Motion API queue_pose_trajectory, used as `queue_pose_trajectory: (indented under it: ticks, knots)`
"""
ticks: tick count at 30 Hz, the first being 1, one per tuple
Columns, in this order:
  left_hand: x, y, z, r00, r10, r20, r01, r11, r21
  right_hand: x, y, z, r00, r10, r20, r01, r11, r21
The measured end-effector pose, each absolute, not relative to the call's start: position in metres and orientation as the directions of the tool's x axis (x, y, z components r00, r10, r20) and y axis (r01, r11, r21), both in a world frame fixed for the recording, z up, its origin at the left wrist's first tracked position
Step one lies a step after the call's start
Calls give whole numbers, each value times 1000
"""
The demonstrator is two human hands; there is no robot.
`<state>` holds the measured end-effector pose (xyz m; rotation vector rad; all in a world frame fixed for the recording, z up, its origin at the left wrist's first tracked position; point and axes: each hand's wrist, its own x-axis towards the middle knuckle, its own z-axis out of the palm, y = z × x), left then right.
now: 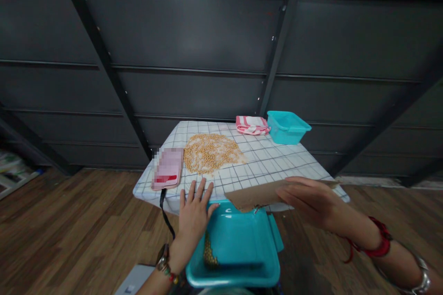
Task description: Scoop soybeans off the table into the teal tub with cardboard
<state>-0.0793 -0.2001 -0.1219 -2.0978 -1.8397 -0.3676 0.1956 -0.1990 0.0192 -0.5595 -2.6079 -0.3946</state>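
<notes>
My left hand lies with its fingers spread at the near edge of the cloth-covered table. Its thumb is by the rim of a teal plastic tub that sits below the table edge. A small heap of soybean-like beans rests in the tub's left side. My right hand grips a strip of brown cardboard, held along the table's front edge above the tub's far rim. On the cloth beyond my left hand, a spread of yellow beans is mixed with a white grainy or powdery material.
A pink phone-like object with a black strap lies at the table's left. At the back right are a folded pink-striped cloth and a smaller teal container. A dark panelled wall stands behind. A grey flat object is at lower left.
</notes>
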Motion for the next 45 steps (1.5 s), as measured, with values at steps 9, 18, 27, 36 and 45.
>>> queue_pose_trajectory:
  ticks: [9,18,27,36,45]
  knots:
    - [-76,-201,-116,136,919,371,990,-114,-79,187,-214,30,-875,50,481,317,811,493]
    - [-76,-200,-116,142,923,358,989,-121,-79,183,-194,38,-867,91,489,342,823,454]
    - [-77,-199,-120,140,905,402,990,-120,-75,176,-169,21,-881,121,456,365,788,496]
    - [-76,-200,-120,149,900,410,988,-113,-109,182,-122,25,-869,209,449,425,779,460]
    - [-76,-200,-120,151,896,418,987,-112,-116,171,-93,47,-890,251,381,405,819,407]
